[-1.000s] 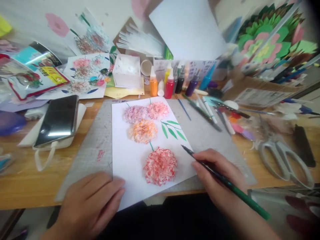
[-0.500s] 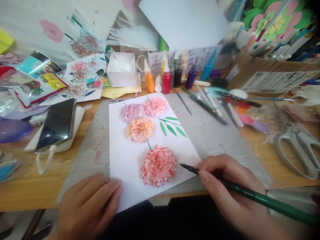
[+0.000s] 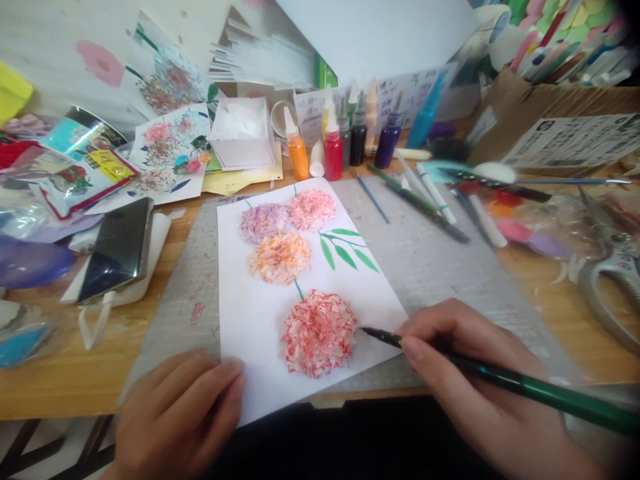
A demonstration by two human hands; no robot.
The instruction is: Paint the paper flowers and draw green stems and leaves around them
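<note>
A white sheet of paper [image 3: 260, 347] lies on the grey cutting mat [image 3: 430, 267]. Fluffy crinkled flowers sit on it: a red one [image 3: 320, 333] nearest me, with orange [image 3: 280, 259], purple [image 3: 265, 221] and pink [image 3: 313, 209] ones beyond. A green leafy sprig [image 3: 346, 252] is painted at the right. My right hand [image 3: 470, 373] pinches a green brush pen [image 3: 530, 385], its dark tip just right of the red flower; contact with the paper is unclear. My left hand [image 3: 185, 407], fingers curled together, presses on the sheet's lower left edge.
Paint bottles [image 3: 333, 147] stand behind the sheet, beside a white paper box [image 3: 241, 137]. A phone [image 3: 117, 250] lies at left. More brushes [image 3: 420, 203] rest on the mat; scissors [image 3: 613, 280] and a cardboard box [image 3: 560, 127] are at right.
The view has shifted slightly, so things at the right sit further right. The brush pen tip stays beside the red flower. My left hand keeps its place on the sheet.
</note>
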